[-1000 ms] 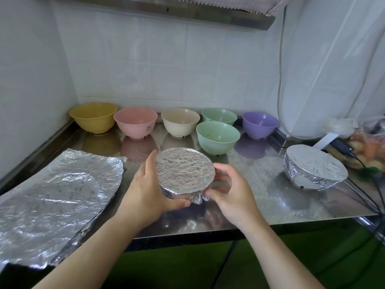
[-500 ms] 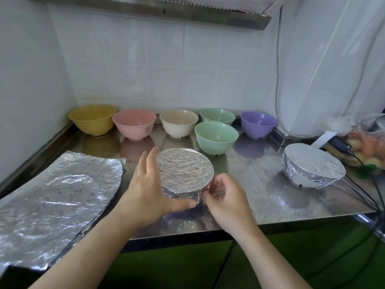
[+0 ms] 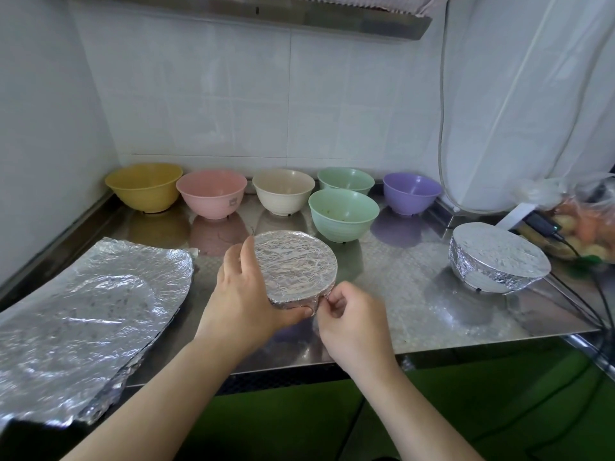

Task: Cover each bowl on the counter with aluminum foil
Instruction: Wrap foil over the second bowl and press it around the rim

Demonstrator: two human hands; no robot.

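**Two bowls foiled, six still waiting**

So right now the person is working on the foil-covered bowl (image 3: 294, 264) sitting near the front edge of the steel counter (image 3: 416, 294), pretty much dead centre. The left hand (image 3: 244, 294) is wrapping around the bowl's left side, fingers lying up along the rim and the thumb pressing the foil skirt against the near wall. The right hand (image 3: 349, 314) is curling in at the near right edge, fingertips pinching a little fold of foil just under the rim. Looks to me like the crimping stage, so this one is nearly finished.

Progress check: a second wrapped bowl (image 3: 497, 261) is sitting off to the right, well apart from the hands, fully covered and tucked down its sides. That makes one done and one almost done.

Still bare along the back wall: the yellow bowl (image 3: 144, 186), pink bowl (image 3: 211, 193), cream bowl (image 3: 283, 191), a rear green bowl (image 3: 346, 179) and the purple bowl (image 3: 412, 193), plus a front green bowl (image 3: 343, 212) sitting just behind the one in hand. So six are waiting.

The foil sheets (image 3: 86, 304) are lying flat in a stack on the left end of the counter, hanging slightly over the front edge, so there seems to be plenty of supply within reach.
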